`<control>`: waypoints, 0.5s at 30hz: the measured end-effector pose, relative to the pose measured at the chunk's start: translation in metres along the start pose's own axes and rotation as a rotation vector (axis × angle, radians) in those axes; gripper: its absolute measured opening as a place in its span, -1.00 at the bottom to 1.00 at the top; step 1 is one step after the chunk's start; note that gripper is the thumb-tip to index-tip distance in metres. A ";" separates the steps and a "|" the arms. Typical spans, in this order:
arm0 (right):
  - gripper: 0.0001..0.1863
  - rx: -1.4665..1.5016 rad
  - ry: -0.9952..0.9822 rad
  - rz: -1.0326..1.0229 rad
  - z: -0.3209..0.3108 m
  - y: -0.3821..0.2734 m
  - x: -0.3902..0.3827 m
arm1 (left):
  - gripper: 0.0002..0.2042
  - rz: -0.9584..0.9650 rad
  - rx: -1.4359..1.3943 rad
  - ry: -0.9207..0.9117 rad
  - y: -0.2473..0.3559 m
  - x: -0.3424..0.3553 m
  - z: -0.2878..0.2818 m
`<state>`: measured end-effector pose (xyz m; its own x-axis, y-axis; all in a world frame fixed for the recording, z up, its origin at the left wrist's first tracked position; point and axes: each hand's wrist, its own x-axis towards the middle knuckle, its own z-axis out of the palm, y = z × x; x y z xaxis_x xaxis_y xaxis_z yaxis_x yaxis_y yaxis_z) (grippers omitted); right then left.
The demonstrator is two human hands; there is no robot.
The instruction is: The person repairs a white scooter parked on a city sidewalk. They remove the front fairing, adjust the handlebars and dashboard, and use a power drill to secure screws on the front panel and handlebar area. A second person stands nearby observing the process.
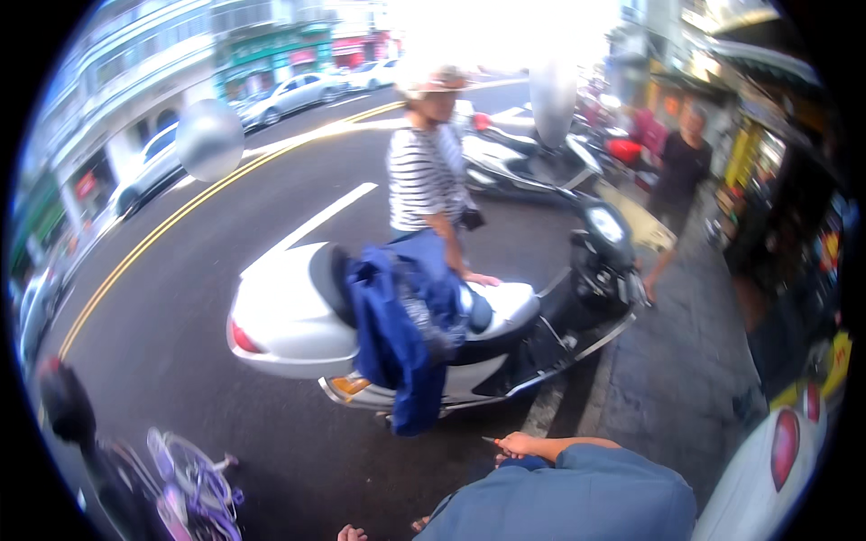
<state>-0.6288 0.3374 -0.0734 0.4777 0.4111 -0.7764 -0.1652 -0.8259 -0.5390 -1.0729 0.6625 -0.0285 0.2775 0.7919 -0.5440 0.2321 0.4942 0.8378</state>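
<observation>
A person in a blue shirt (568, 491) is bent low at the bottom, a hand (514, 444) closed on a small orange tool. Another hand (352, 534), loosely curled, is cut off at the lower edge; I cannot tell whether it is my left hand. My right hand is not visible. Just beyond stands a white scooter (271, 307) with a dark blue cloth (406, 352) draped over it. Behind it, a person in a striped top and hat (419, 171) has a hand (483, 279) on or just over the seat.
A purple bicycle (189, 478) is at lower left, a white vehicle's rear (758, 487) at lower right. A person in a dark shirt (681, 171) stands on the pavement (667, 352) along shopfronts. Parked scooters (505, 162) and cars (289, 99) line the road (171, 288).
</observation>
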 end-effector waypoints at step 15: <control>-0.58 1.703 0.915 0.495 -0.142 0.425 -0.084 | -0.66 0.300 0.728 -1.228 0.168 -0.141 0.567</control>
<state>-0.6166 -0.1025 -0.1908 0.2686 -0.4358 -0.8590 -0.6342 0.5912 -0.4982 -0.5447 0.4307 0.1629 0.9182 -0.1522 -0.3656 0.3307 -0.2136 0.9193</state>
